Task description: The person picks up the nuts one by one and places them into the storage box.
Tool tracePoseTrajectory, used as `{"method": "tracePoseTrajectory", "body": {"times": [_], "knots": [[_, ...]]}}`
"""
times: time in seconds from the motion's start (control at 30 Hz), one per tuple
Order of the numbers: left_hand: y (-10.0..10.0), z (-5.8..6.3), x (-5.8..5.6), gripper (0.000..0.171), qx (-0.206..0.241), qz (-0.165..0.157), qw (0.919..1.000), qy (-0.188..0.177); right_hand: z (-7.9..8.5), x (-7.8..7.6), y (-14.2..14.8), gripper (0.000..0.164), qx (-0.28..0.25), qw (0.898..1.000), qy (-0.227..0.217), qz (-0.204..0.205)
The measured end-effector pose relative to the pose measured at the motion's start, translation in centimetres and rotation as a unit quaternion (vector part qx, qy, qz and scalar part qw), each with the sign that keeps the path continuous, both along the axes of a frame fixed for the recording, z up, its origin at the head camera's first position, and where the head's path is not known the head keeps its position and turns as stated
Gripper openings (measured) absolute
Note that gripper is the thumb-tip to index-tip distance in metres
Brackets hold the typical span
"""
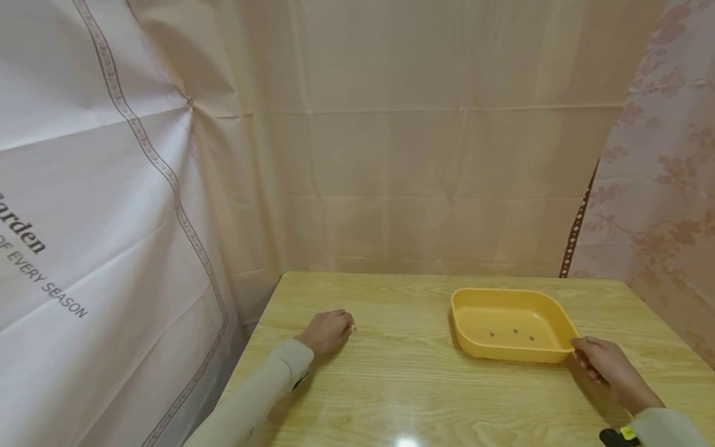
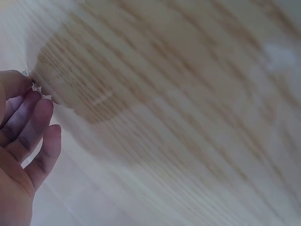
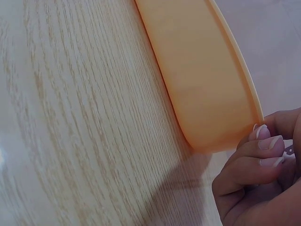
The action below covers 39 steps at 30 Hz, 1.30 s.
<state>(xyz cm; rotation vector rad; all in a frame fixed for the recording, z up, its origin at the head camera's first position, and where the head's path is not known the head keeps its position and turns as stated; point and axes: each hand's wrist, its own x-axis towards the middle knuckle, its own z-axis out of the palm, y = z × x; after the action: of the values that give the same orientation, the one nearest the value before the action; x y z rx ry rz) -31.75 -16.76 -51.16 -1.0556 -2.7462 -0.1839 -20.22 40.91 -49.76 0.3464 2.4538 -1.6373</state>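
A yellow plastic tray (image 1: 509,354) with raised sides stands on the right part of the wooden table. My right hand (image 1: 606,365) pinches the rim at its near right corner, thumb and index finger at the edge; the other fingers are curled below. In the right wrist view, the tray's outer wall (image 3: 207,70) shows beside that hand. On the table's left part, my left hand (image 1: 328,332) is low over the surface. Its thumb and forefinger pinch a tiny shiny piece (image 2: 33,81), mostly hidden; its kind cannot be told.
Three small dark round spots show on the tray's floor (image 1: 511,316); whether they are holes or loose pieces cannot be told. The wood-grain table (image 1: 391,385) reaches back to a hanging beige cloth (image 1: 424,186). A white printed cloth (image 1: 100,248) hangs along the left side.
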Motion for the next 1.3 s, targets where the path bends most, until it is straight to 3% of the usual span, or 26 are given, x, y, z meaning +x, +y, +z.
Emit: {"method": "tracePoseTrajectory", "body": {"times": [0.43, 1.3], "knots": [[-0.1, -0.1, -0.4, 0.007, 0.007, -0.013, 0.9998, 0.013, -0.2, -0.1, 0.3, 0.04, -0.002, 1.0, 0.0, -0.004], [1.1, 0.3, -0.5, 0.009, 0.025, -0.02, 0.9995, 0.003, -0.3, -0.2, 0.2, 0.04, -0.006, 1.0, -0.012, -0.007]]}}
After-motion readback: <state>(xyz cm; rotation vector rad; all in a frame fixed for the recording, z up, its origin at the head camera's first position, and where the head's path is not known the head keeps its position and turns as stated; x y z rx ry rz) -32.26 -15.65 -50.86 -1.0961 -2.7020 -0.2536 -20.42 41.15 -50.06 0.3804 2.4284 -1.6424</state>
